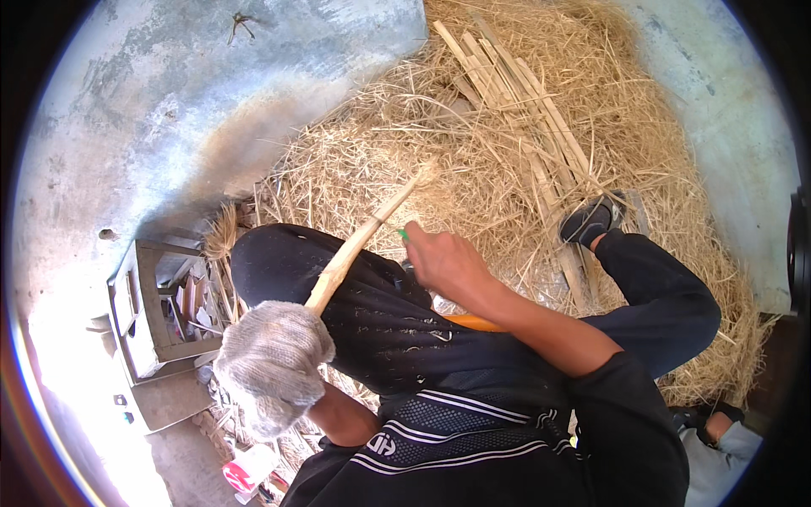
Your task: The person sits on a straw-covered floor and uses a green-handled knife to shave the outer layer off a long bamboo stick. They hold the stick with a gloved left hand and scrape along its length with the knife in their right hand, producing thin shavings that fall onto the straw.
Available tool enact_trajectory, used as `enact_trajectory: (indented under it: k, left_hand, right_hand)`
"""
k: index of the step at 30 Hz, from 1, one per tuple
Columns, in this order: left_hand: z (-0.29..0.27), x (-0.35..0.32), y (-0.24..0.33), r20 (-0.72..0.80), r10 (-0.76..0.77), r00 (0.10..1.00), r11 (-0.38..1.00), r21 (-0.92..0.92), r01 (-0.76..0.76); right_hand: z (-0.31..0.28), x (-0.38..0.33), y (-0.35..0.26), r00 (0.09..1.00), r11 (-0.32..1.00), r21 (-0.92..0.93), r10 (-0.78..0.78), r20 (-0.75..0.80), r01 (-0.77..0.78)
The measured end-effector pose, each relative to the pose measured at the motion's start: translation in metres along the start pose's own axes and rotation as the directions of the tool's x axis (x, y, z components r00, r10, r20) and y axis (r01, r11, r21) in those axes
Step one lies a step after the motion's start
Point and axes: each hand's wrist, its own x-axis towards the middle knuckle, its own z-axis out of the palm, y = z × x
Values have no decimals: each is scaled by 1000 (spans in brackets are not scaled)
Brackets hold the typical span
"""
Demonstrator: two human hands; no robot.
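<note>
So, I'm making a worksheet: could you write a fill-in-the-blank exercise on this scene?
1. The ____ hand is covered in grey knit.
2. In the picture, it grips the stick's ____ end.
3. The piece showing at the right hand is coloured ____.
4. In the picture, the shoe lies to the ____ of the stick.
Missing words: left; lower; green; right.

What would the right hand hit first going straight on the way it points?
Likely the wooden stick, just up and left of the right hand in the picture. Depth is unclear, but the green tool it grips seems to reach the stick.
</note>
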Motion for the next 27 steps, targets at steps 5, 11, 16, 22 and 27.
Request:
enact_trajectory:
  k: [5,11,16,22,27]
  left_hand:
    - [-5,-4,0,-19,-6,1000,1000,5,6]
    - [7,-3,-2,20,-11,1000,1000,2,11]
    - [4,-2,-5,14,-9,1000,1000,-1,9]
    - [2,-3,-2,0,-28,1000,1000,-13,28]
    - [-1,-5,0,7,-48,999,998,-27,48]
  right_hand:
    - [18,4,10,999,999,33,36,-29,-35]
    - [37,16,35,981,978,-74,195,16,-194]
    - [21,18,30,991,992,17,125,-42,-124]
    - [41,15,56,986,999,-18,-47,-158,44]
    - [45,17,43,994,997,-15,76,-75,-77]
